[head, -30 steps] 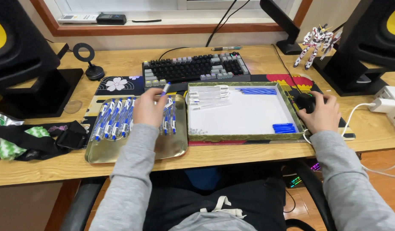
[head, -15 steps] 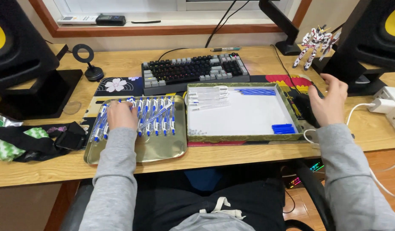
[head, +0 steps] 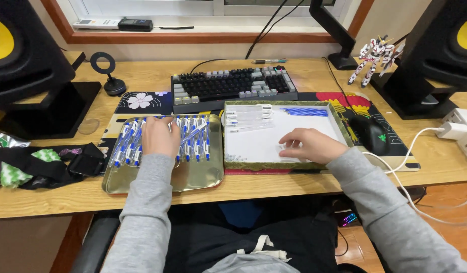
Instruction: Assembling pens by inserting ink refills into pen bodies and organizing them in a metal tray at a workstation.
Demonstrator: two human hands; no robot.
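Observation:
A gold metal tray (head: 193,182) in front of me holds a row of several blue-and-white pens (head: 197,140). My left hand (head: 160,136) lies palm down on the middle of that row, with its fingertips hidden. To the right, a shallow white-floored box (head: 253,144) holds clear pen parts (head: 248,115) at its far left and blue parts (head: 306,111) at its far right. Inside the box near its front edge, my right hand (head: 311,145) has its fingers spread and curved down onto the floor. Nothing is visibly held in it.
A dark keyboard (head: 233,85) sits behind the tray and box, and a black mouse (head: 373,135) lies right of the box. Black speakers (head: 21,55) (head: 440,50) flank the desk. There is also a toy robot figure (head: 375,56), a white power strip (head: 463,132) and a black strap bundle (head: 51,162).
My right hand left the mouse, rose, then came down into the white box. My left hand, which held a pen above the tray, now rests flat on the pen row.

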